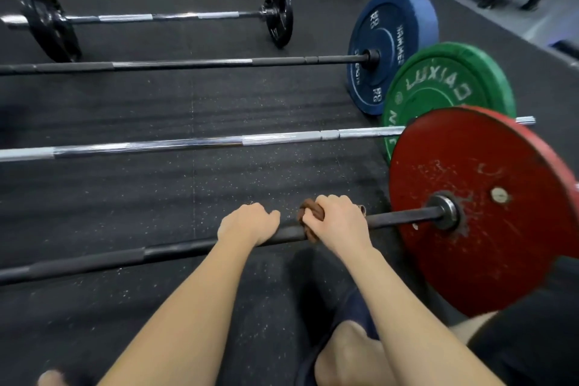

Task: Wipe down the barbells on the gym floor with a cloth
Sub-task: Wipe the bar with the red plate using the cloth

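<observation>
Head view, left hand (250, 222): curls over the near bar (94, 263), just beside the right hand.
Right hand (340, 219): squeezes the brown cloth (308, 216) round the same bar.
Bar: lies on the floor under both hands; the red plate (482, 229) sits past the right hand.
Feel: the bar looks heavy and stiff, the cloth soft. Best to hold the cloth wrapped round it.
</observation>
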Demonstrator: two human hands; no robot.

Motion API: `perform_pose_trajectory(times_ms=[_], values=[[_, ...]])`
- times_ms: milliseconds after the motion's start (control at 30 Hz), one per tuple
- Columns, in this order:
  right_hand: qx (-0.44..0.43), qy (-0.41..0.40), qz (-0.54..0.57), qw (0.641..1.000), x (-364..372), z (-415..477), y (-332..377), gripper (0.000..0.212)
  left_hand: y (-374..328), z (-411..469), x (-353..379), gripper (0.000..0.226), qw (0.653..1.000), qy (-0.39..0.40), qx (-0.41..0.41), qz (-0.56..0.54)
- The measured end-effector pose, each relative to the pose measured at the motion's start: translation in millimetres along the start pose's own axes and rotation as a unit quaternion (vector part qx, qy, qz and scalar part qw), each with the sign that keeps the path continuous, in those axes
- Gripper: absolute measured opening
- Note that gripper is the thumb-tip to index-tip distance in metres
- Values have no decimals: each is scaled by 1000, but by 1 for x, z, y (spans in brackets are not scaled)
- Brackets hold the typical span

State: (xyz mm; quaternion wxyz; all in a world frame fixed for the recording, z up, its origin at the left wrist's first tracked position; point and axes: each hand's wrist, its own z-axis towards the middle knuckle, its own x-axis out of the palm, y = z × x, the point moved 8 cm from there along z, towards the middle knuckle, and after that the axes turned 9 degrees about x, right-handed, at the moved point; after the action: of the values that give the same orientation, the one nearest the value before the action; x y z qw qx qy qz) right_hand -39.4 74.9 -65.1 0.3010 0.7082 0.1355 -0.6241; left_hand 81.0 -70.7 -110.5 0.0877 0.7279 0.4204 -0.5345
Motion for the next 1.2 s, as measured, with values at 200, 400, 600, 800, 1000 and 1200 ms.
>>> perform_pose_trajectory(times_ms=[200,400,600,800,1000,1200], values=[[-56,5,5,998,10,-10,31,32,4,11,12,58,996,82,-21,-26],[21,75,36,996,-1,8,-21,36,6,11,14,59,996,76,-14,-33],[99,76,1,992,-21,20,-61,28,3,5,11,61,998,50,-7,-39],[14,41,-41,998,-9,5,-9,31,3,6,12,68,997,62,-13,-54],[7,65,2,998,2,-2,4,51,2,1,10,70,997,67,-11,-47],[68,97,57,991,-2,10,-23,32,2,1,11,70,998,57,-4,-28]])
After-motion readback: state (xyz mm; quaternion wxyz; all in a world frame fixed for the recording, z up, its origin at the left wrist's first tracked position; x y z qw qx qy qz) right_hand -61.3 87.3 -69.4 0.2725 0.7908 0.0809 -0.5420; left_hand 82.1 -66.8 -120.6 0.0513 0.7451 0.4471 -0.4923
